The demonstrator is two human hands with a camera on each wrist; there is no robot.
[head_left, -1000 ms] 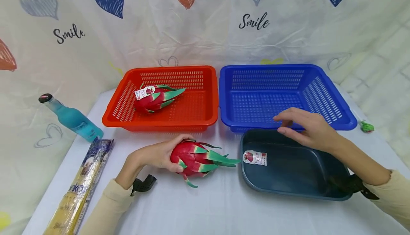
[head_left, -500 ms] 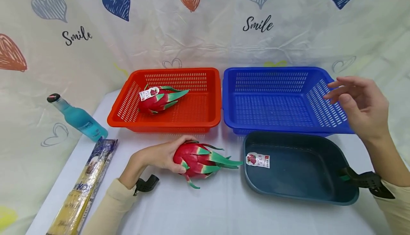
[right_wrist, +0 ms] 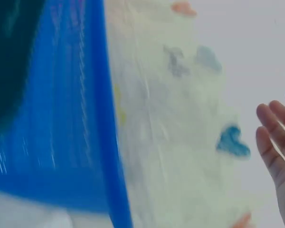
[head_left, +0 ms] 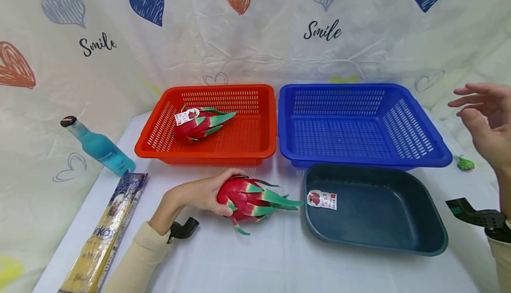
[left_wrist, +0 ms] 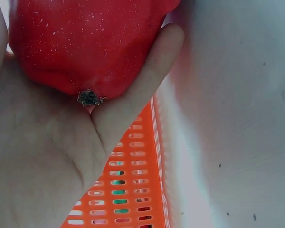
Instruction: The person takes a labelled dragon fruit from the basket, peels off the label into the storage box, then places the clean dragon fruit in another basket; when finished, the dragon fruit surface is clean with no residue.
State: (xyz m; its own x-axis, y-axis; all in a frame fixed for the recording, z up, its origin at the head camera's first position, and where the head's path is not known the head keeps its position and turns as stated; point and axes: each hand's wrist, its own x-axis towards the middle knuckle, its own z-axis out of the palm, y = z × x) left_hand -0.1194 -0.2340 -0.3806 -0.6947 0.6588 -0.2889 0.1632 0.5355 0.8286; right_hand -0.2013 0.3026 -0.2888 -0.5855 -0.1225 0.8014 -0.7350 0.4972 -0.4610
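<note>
My left hand grips a red dragon fruit with green leaf tips on the white table, in front of the red basket. In the left wrist view, the dragon fruit lies against the palm, its dark stem end facing the camera. Raised at the right edge of the head view is my right hand, fingers loosely bent around nothing. It is right of the blue basket; the right wrist view also shows the fingers apart from anything. A second dragon fruit, bearing a white label, lies in the red basket.
A dark green-blue tub stands before the blue basket, a dragon fruit label at its left side. On the left are a blue bottle and a long yellow packet. A small green item lies right of the blue basket.
My right hand has moved from above the dark tub out to the right edge, uncovering the tub and the blue basket. The left hand keeps its grip on the dragon fruit.
</note>
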